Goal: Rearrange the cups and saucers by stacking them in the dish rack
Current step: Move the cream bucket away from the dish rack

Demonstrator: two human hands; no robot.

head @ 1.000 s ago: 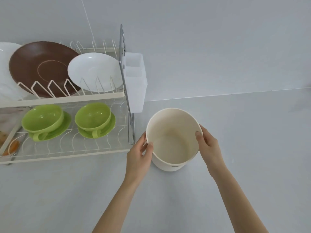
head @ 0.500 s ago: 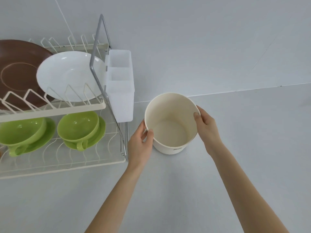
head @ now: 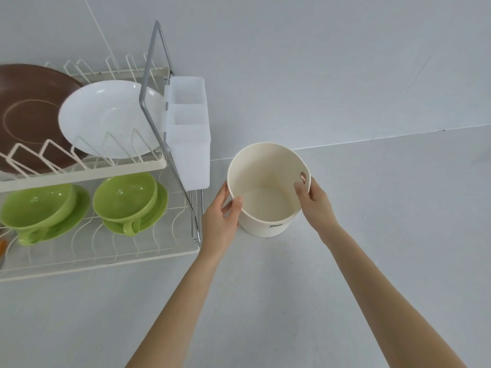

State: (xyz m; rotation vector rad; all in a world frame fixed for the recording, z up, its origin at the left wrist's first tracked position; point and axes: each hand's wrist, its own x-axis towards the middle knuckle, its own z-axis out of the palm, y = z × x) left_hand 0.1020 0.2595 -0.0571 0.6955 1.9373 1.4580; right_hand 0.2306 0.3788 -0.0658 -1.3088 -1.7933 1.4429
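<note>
Both hands grip a cream plastic tub (head: 265, 187) at its rim, the left hand (head: 219, 224) pinching the near-left edge with thumb inside, the right hand (head: 316, 205) curled over the right edge beside a handle hole. Standing upright on the grey counter (head: 372, 235), the tub sits just right of a two-tier wire dish rack (head: 106, 251). On the upper tier stand a brown plate (head: 26, 115) and a white plate (head: 109, 118); a white cutlery holder (head: 190, 134) hangs at the rack's end. Two green cups on green saucers, the left cup (head: 37, 205) and the right cup (head: 125, 195), rest on the lower tier.
</note>
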